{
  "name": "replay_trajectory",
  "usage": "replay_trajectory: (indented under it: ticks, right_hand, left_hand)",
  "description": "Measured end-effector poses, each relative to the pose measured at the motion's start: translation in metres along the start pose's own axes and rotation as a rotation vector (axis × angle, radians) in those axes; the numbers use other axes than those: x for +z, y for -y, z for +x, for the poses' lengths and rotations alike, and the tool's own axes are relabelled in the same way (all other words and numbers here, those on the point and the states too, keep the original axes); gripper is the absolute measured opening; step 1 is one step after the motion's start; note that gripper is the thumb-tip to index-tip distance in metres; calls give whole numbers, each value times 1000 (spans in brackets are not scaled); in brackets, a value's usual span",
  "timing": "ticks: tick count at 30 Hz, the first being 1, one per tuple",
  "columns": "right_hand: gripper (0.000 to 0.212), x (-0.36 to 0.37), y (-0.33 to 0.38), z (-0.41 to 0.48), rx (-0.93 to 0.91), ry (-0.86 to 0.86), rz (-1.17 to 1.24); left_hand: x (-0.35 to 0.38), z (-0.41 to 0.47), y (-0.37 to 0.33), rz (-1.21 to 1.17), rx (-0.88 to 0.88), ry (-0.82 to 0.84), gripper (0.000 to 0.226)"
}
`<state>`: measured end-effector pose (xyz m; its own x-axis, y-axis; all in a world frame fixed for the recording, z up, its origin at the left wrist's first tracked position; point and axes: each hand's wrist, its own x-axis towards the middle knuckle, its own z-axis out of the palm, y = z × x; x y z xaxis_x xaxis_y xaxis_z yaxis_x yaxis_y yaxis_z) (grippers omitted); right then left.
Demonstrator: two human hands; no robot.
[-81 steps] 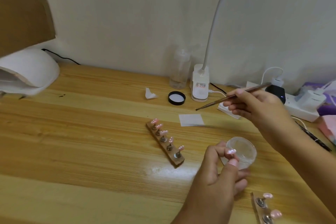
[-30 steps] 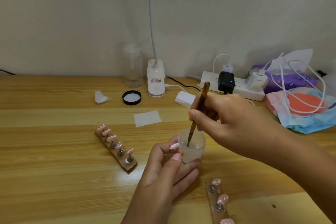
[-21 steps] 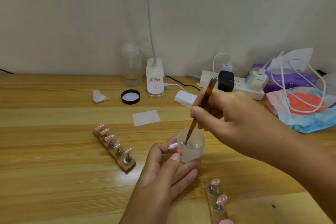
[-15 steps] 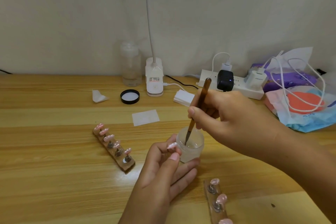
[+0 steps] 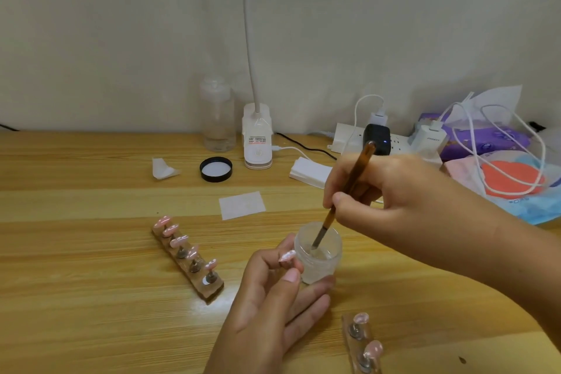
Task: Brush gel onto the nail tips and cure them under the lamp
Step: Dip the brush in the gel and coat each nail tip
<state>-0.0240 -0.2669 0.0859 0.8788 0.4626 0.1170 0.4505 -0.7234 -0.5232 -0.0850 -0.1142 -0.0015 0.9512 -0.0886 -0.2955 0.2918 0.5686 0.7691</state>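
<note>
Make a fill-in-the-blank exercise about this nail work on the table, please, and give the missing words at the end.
1. The right hand holds a brush with its tip ____ the clear jar.
2. The left hand pinches one ____ nail tip.
3. The wooden strip left of the jar carries ____ nail tips.
4. The round lid beside the lamp base has a ____ rim.

Missing words: inside; pink; five; black.
</note>
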Motion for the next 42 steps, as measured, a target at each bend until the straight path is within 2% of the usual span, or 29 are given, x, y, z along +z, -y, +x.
replay_trajectory:
  ticks: [3,6,10,12,17,18,19,20,21,22,23,26,28,30,33,36,42]
  right_hand:
    - [22,5,1,2,11,99,-76]
    - [22,3,0,3,-1,15,-22]
    - [24,6,-1,6,19,89,-94]
    - [23,4,2,5,10,48,-73]
    - [19,-3,-5,-20,15,-238,176]
    - [22,-1,-15,-24,78,-281,258]
    - [30,4,-27,-41,128,-253,345]
    - [38,11,-37,-50,242,-282,468]
    - [37,14,-43,-58,293,-341,580]
    - [32,18,-44,-66,253,-407,648]
    - [36,20,-42,-68,238,-494,713]
    - [65,31,-39,-83,266,-570,929]
    - [70,38,-45,-81,299,-585,1006]
    - [64,44,-50,-76,343,-605,1011]
    - [35,47,-50,-76,350,-564,1033]
    - [32,47,-52,-78,353,-574,1025]
    - [31,45,-52,-79,366,-597,1025]
  left_hand:
    - [0,-1,-1,0,-15,-1,45]
    - [0,-1,-3,-19,-33,-11,45]
    - [0,0,-4,-24,-53,-12,46]
    - [0,0,-4,-24,-52,-10,46]
    - [0,1,-2,-38,-36,-15,48]
    - [0,1,-2,-41,-32,-12,49]
    - [0,1,-2,-40,-29,-9,49]
    - [0,2,-2,-36,-26,-7,49]
    - [0,2,-1,-32,-21,-6,48]
    - [0,2,-1,-30,-13,-5,47]
    - [0,2,0,-31,-4,-3,46]
    - [0,1,1,-28,6,4,41]
    - [0,0,1,-20,10,13,38]
    - [-1,0,2,-6,26,18,39]
    - [-1,1,3,24,38,15,33]
    - [-1,-1,4,53,43,31,16]
    - [-3,-1,5,51,54,19,15]
